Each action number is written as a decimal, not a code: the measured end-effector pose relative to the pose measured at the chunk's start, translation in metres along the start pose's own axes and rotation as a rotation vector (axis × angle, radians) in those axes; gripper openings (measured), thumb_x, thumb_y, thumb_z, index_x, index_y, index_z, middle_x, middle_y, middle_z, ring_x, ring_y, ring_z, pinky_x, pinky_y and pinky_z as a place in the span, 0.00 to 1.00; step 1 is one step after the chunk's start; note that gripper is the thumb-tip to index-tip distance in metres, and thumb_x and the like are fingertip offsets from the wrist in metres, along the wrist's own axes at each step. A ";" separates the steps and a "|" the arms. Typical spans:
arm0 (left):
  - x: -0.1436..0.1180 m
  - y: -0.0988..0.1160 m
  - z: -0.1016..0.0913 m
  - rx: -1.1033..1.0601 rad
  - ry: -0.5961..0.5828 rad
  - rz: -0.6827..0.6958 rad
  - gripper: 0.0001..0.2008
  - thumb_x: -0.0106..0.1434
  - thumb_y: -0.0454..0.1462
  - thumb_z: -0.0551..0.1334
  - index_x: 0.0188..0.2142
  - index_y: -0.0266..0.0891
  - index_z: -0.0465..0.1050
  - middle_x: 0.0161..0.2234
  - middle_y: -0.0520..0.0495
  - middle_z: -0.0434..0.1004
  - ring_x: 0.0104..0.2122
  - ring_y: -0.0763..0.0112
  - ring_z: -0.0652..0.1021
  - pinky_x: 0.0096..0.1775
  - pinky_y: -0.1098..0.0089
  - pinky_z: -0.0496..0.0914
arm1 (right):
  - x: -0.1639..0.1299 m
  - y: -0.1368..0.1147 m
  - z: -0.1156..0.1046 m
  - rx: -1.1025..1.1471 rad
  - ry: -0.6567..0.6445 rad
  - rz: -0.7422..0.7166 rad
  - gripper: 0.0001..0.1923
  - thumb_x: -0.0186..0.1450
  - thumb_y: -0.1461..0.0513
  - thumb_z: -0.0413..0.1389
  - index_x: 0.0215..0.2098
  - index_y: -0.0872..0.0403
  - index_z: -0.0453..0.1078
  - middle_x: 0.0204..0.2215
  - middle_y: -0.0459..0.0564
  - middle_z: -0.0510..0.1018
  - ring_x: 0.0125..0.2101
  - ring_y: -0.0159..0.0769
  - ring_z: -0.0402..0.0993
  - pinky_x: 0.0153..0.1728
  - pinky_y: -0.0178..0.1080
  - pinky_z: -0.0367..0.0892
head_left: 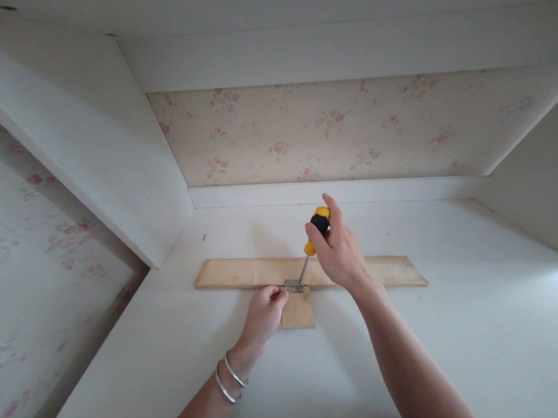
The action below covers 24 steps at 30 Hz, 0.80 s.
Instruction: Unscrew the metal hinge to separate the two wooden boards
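Yellow and black, that's the handle of the screwdriver (317, 226), and the right hand (339, 250) is clenched round it from above, thumb side up, shaft angling down and to the left so the tip lands on the small metal hinge (294, 286). From the head camera we look down the two bare forearms onto a white desk (470, 322) set in a white alcove, with floral wallpaper (350, 128) across the back. The hinge sits right where the long wooden strip (246, 272) meets the small wooden block (297, 309), bridging the two, the strip lying crosswise and the block butted against its near edge. The left hand (265, 313), two silver bangles (228, 379) on its wrist, is curled in a loose fist with the fingertips pinched against the hinge's left end and the block's corner, apparently to keep the pieces from sliding while the tool bears down. So the hinge lies just below and to the left of the right hand, at the far end of the shaft, and touches the left hand's fingertips. Whether a screw is seated under the tip is too small to make out.
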State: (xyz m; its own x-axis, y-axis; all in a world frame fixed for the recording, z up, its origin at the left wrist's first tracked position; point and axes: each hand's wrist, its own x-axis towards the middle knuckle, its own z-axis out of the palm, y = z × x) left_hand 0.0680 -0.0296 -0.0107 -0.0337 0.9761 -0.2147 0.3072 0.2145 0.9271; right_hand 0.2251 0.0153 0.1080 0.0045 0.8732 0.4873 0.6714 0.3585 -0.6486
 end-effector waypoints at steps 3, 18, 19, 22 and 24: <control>0.001 -0.003 0.000 0.000 0.011 0.022 0.14 0.57 0.46 0.56 0.25 0.37 0.68 0.19 0.54 0.64 0.19 0.77 0.64 0.24 0.74 0.54 | -0.004 -0.005 0.002 -0.037 0.010 -0.079 0.24 0.66 0.55 0.43 0.60 0.49 0.50 0.44 0.54 0.74 0.36 0.43 0.73 0.34 0.44 0.66; 0.005 -0.014 0.001 0.005 0.023 0.062 0.15 0.58 0.46 0.55 0.28 0.37 0.71 0.21 0.53 0.67 0.20 0.76 0.66 0.23 0.74 0.56 | -0.009 -0.012 0.007 -0.113 -0.002 -0.090 0.22 0.63 0.53 0.48 0.54 0.50 0.56 0.39 0.53 0.74 0.30 0.43 0.72 0.29 0.43 0.65; 0.004 -0.013 0.001 0.007 0.025 0.061 0.15 0.58 0.46 0.55 0.27 0.37 0.71 0.20 0.54 0.67 0.19 0.77 0.65 0.23 0.74 0.55 | -0.009 -0.012 0.009 -0.123 0.010 -0.085 0.22 0.62 0.51 0.48 0.53 0.50 0.57 0.38 0.54 0.74 0.29 0.43 0.72 0.29 0.42 0.64; 0.003 -0.012 0.000 0.011 0.020 0.059 0.15 0.58 0.46 0.56 0.27 0.37 0.70 0.19 0.54 0.66 0.18 0.77 0.64 0.22 0.74 0.55 | -0.009 -0.012 0.014 -0.097 -0.003 -0.090 0.27 0.63 0.50 0.48 0.57 0.51 0.52 0.34 0.53 0.75 0.26 0.42 0.72 0.27 0.41 0.64; 0.003 -0.012 -0.001 0.010 0.015 0.057 0.15 0.57 0.46 0.56 0.27 0.37 0.71 0.20 0.53 0.68 0.19 0.77 0.65 0.22 0.74 0.55 | -0.009 -0.012 0.016 -0.073 -0.012 -0.105 0.29 0.64 0.53 0.46 0.61 0.51 0.47 0.34 0.53 0.75 0.27 0.42 0.72 0.27 0.41 0.64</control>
State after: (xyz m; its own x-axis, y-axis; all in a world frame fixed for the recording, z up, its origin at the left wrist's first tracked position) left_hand 0.0637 -0.0293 -0.0222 -0.0306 0.9871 -0.1572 0.3182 0.1587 0.9347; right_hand 0.2058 0.0084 0.1019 -0.0771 0.8361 0.5431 0.7201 0.4235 -0.5496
